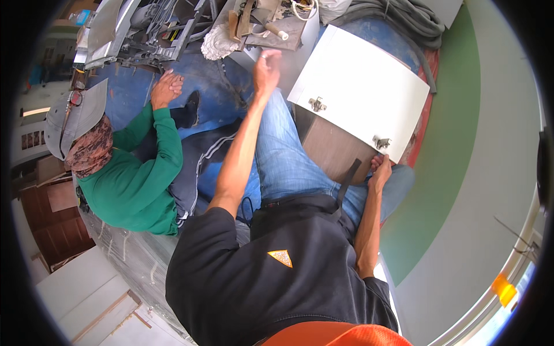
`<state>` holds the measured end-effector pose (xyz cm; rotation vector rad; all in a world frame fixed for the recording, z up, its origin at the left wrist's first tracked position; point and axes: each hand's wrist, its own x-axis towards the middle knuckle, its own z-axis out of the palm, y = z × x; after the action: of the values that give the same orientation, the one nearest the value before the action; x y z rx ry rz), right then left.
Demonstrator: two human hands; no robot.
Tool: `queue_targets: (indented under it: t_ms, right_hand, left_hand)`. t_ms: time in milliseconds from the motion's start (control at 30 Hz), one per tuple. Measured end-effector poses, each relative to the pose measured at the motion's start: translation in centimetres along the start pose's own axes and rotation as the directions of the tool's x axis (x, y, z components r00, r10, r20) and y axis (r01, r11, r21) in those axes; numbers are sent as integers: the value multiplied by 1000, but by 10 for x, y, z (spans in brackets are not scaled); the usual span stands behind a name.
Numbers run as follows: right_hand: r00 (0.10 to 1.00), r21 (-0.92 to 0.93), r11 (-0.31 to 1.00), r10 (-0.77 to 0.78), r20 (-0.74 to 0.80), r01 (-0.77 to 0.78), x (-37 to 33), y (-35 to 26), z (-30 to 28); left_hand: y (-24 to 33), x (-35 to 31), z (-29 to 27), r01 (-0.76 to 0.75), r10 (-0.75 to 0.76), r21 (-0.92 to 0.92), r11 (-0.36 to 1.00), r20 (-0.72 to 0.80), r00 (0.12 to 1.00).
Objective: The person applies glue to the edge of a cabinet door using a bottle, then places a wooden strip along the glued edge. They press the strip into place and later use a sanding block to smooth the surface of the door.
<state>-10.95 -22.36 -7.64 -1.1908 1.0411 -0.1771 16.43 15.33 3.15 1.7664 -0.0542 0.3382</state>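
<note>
A white cabinet door [360, 86] lies tilted over a brown wooden board [334, 147] in front of my legs. Two metal hinges are fitted along its near edge: one hinge [317, 104] at the left and another hinge [381, 142] by the right corner. My right hand [380, 171] is closed at that corner, fingers curled against the door's edge just below the hinge. My left hand [266, 72] is raised left of the door, near the cluttered surface. Its fingers are smeared by motion, and I cannot tell whether they hold anything.
A co-worker in a green sweater [130, 193] sits at the left, hands together. Metal hardware [167, 29] is piled at the far left. A wooden board [277, 34] bears a white-handled tool and rags. A grey hose [412, 23] coils at the back right, beside a green-and-white wall [456, 144].
</note>
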Motion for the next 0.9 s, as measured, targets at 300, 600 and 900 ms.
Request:
queue_targets:
  t_ms: [300,600,900]
  right_hand:
    - [1000,-46,998,-31,-4,31,-13,-10,4]
    - [996,-167,985,-62,-68,50,-18,-12,8]
    - [989,-229,968,-125,-81,104,-15,-5,7]
  left_hand:
    - [-84,94,-34,139,-309,-417,898,-372,875]
    - [-102,163,-81,106,-125,-66,992,-487,864]
    - [-75,157,-19,230,-234,-104,968,-30,972]
